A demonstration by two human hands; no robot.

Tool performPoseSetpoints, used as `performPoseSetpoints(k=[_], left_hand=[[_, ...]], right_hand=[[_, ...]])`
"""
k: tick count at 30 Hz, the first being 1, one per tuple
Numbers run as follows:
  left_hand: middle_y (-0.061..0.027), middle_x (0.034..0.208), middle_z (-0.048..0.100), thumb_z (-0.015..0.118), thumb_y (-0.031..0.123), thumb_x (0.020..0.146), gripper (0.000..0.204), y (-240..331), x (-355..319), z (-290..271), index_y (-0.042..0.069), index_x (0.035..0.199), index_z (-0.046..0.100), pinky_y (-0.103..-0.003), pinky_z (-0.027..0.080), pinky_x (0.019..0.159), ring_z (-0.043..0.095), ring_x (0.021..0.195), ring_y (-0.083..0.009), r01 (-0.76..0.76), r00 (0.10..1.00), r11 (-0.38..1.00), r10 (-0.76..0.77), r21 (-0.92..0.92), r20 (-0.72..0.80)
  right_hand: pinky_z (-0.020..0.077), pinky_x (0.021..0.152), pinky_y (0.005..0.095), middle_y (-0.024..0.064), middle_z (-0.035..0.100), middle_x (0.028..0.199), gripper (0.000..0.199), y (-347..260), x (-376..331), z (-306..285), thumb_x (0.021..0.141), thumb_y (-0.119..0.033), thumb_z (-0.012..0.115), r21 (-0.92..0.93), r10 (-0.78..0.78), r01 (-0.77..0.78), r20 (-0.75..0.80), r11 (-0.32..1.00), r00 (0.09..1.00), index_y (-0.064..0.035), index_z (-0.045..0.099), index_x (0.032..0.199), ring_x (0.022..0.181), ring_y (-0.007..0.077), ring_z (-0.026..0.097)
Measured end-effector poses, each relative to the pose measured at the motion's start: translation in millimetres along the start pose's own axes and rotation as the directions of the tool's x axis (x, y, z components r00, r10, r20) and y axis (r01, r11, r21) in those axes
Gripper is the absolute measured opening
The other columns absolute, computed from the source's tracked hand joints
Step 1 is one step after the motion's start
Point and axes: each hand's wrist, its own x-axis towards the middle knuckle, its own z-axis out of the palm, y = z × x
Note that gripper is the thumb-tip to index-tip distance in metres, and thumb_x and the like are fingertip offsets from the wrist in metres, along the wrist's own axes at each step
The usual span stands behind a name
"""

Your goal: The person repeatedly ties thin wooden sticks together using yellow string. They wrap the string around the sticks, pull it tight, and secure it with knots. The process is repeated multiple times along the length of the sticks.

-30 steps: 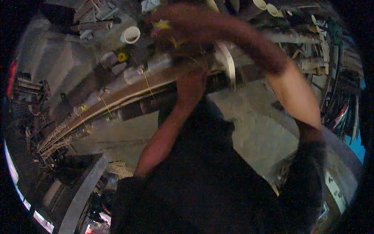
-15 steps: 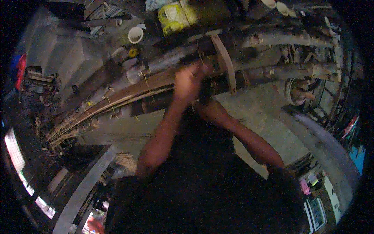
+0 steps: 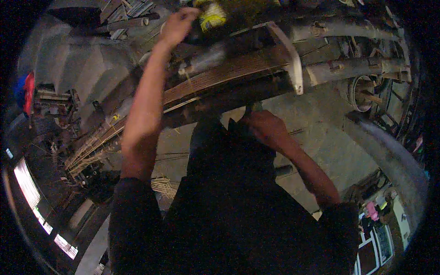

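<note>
My left hand [image 3: 178, 28] is stretched out to the far side, beside a bundle of yellow cord or strips [image 3: 212, 17]. Its fingers look bent but are smeared, and whether they hold anything is unclear. Close to my body, my right hand [image 3: 268, 127] is closed, with a dark greenish thing at its fingertips that I cannot make out. Between the two lies a long bundle of thin brown strips [image 3: 220, 77], bound at intervals with thin yellow ties and resting along dark poles. A flat pale wooden piece [image 3: 289, 52] stands across the poles at the bundle's right end.
Thick jointed poles [image 3: 362, 68] run off to the right. A round bucket [image 3: 361, 94] with wood pieces stands below them. Scrap wood [image 3: 130, 11] lies at the far left. A red and blue thing [image 3: 28, 91] is at the left edge.
My hands were close together at the bundle; the left has swung away to the far left, toward the yellow bundle. The right has stayed near my body. The view has shifted slightly.
</note>
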Motion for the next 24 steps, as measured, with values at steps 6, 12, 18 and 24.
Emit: performPoseSetpoints(k=[6, 12, 18, 24], left_hand=[[-0.0069, 0.11, 0.064, 0.054, 0.031, 0.093, 0.034, -50.9, -130.7, -130.0, 0.006, 0.114, 0.062, -0.029, 0.041, 0.093, 0.057, 0.104, -0.0166, 0.036, 0.96, 0.957, -0.113, -0.287, -0.258], [-0.0064, 0.105, 0.065, 0.051, 0.025, 0.096, 0.027, -140.9, -269.7, -188.9, 0.004, 0.108, 0.063, -0.03, 0.041, 0.094, 0.057, 0.101, -0.0151, 0.184, 0.911, 0.89, -0.314, -0.417, -0.268], [-0.0053, 0.101, 0.065, 0.055, 0.025, 0.094, 0.024, -156.4, -300.1, -211.6, 0.005, 0.104, 0.064, -0.029, 0.042, 0.091, 0.058, 0.097, -0.0143, 0.141, 0.891, 0.821, -0.349, -0.553, -0.291], [-0.0043, 0.097, 0.065, 0.055, 0.023, 0.094, 0.022, -142.7, -307.5, -214.7, 0.004, 0.1, 0.064, -0.028, 0.042, 0.09, 0.058, 0.094, -0.0131, 0.026, 0.953, 0.855, -0.177, -0.517, -0.246]], right_hand=[[0.0468, 0.07, 0.0265, 0.0046, 0.066, 0.088, 0.018, -74.0, 91.6, 44.1, 0.088, -0.017, 0.063, 0.726, 0.51, -0.131, -0.332, 0.675, 0.793, -0.0016, 0.066, 0.097, 0.077, 0.0119, 0.058], [0.0482, 0.069, 0.027, 0.0011, 0.065, 0.082, 0.01, -147.3, 45.3, 52.1, 0.086, -0.01, 0.064, 0.532, 0.609, -0.344, -0.474, 0.773, 0.636, -0.0006, 0.065, 0.091, 0.078, 0.0114, 0.06], [0.0455, 0.064, 0.0243, 0.0049, 0.065, 0.081, 0.018, -145.7, 106.9, 53.9, 0.088, -0.014, 0.065, 0.169, 0.383, -0.377, -0.683, 0.911, 0.621, 0.0013, 0.066, 0.097, 0.072, 0.0098, 0.057], [0.0466, 0.065, 0.0276, 0.0097, 0.066, 0.081, 0.017, -150.8, 179.6, 51.1, 0.089, -0.016, 0.063, -0.219, 0.185, -0.216, -0.154, 0.952, 0.971, -0.0016, 0.068, 0.095, 0.072, 0.0162, 0.061]])
